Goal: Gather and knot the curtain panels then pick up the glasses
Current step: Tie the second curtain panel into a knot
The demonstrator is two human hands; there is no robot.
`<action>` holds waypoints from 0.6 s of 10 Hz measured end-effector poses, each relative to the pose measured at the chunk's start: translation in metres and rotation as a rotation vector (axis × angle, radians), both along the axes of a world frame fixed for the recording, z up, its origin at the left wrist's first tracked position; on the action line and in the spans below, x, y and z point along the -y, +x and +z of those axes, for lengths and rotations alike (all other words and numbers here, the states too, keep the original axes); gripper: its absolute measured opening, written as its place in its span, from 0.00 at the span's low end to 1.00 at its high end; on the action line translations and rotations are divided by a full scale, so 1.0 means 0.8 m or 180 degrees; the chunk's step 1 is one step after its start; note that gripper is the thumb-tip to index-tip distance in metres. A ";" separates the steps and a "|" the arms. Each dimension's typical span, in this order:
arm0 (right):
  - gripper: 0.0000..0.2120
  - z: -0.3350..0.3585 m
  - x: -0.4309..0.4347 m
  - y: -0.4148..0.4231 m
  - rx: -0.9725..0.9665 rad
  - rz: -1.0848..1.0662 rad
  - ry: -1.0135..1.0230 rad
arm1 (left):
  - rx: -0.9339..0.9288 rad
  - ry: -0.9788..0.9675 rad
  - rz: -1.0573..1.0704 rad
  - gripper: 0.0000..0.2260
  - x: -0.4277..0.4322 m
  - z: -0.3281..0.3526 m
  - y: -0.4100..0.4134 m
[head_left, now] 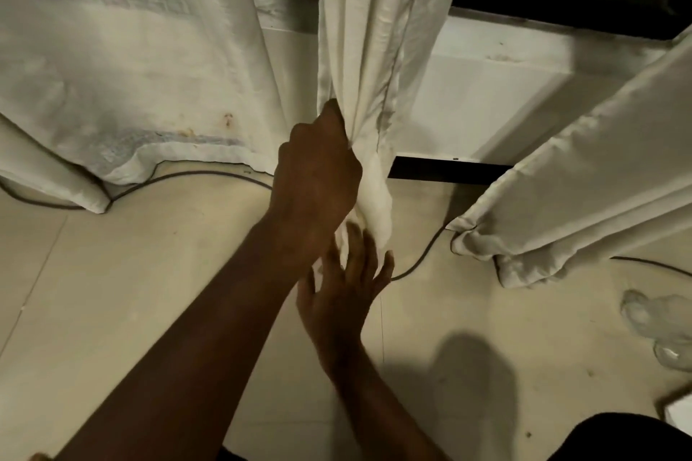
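A cream curtain panel (370, 49) hangs bunched into a narrow rope at the centre. My left hand (318, 176) grips this bunch from the left, fingers curled round it just above its lower end (378, 206). Below, my right hand (344, 292) is spread with straight fingers, fingertips touching the fabric's bottom end. A second cream panel (123, 60) hangs loose at the left, its hem on the floor. A third panel (584, 176) slants down at the right. Clear glass objects (659, 326), blurred, lie on the floor at the far right.
A dark cable (419, 262) runs along the tiled floor behind the curtains. A white low wall (486, 94) with a dark frame above stands behind. A white object with a brown edge (679, 408) is at the lower right corner.
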State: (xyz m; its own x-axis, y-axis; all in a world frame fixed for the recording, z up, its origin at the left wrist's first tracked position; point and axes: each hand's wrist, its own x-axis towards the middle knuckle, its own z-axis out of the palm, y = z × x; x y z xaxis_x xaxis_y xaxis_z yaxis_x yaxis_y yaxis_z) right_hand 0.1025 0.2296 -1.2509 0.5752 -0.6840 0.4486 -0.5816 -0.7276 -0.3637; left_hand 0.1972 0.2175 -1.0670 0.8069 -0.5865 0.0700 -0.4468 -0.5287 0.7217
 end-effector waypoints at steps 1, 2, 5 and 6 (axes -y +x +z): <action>0.24 0.023 0.027 0.017 0.0103 0.0083 -0.0204 | -0.0161 0.0009 -0.0076 0.08 -0.003 0.005 -0.001; 0.17 0.029 0.038 0.022 0.0125 0.0483 -0.0630 | -0.0167 0.0195 -0.0028 0.09 -0.003 0.011 -0.003; 0.11 0.046 0.064 0.040 0.0415 0.1159 -0.1053 | 0.0340 0.0766 -0.0079 0.11 -0.012 0.019 -0.005; 0.16 0.027 0.069 0.049 -0.0229 0.1482 -0.0543 | 0.0125 0.0616 -0.0175 0.10 -0.014 0.017 -0.005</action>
